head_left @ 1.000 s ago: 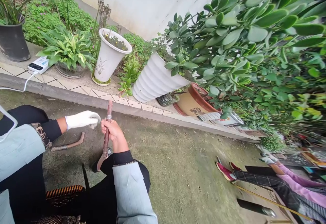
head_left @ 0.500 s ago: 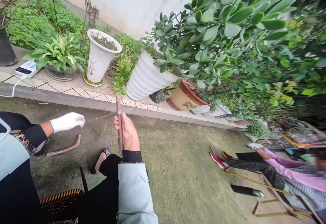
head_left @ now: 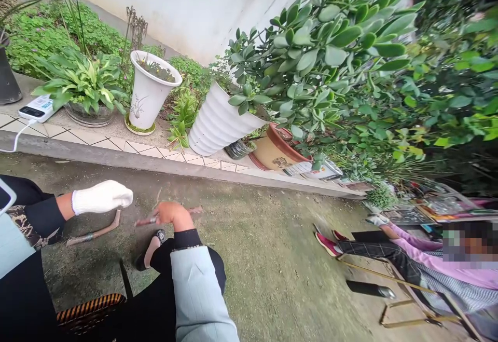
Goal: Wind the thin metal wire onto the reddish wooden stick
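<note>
My left hand (head_left: 104,196), in a white glove, is closed; a thin wire ran from it in the earlier frame, though it is too fine to make out now. My right hand (head_left: 171,213), bare, is wrapped round a brown wooden stick (head_left: 195,210) that lies nearly level, both ends showing past the fingers. A band of wire circles this stick near its left end. On the ground below the glove rests a second, bent stick (head_left: 101,230), also with wire wound round it.
Ahead runs a low tiled ledge (head_left: 116,144) with a white flared pot (head_left: 150,98), a ribbed white pot (head_left: 223,119), a tan pot (head_left: 272,150) and a white device (head_left: 38,108) on a cable. At right another person (head_left: 412,254) sits near a black cylinder (head_left: 369,289).
My right hand has turned the stick from upright to nearly level and lowered it slightly. The gloved left hand has shifted a little, still closed. The wire between the hands no longer shows.
</note>
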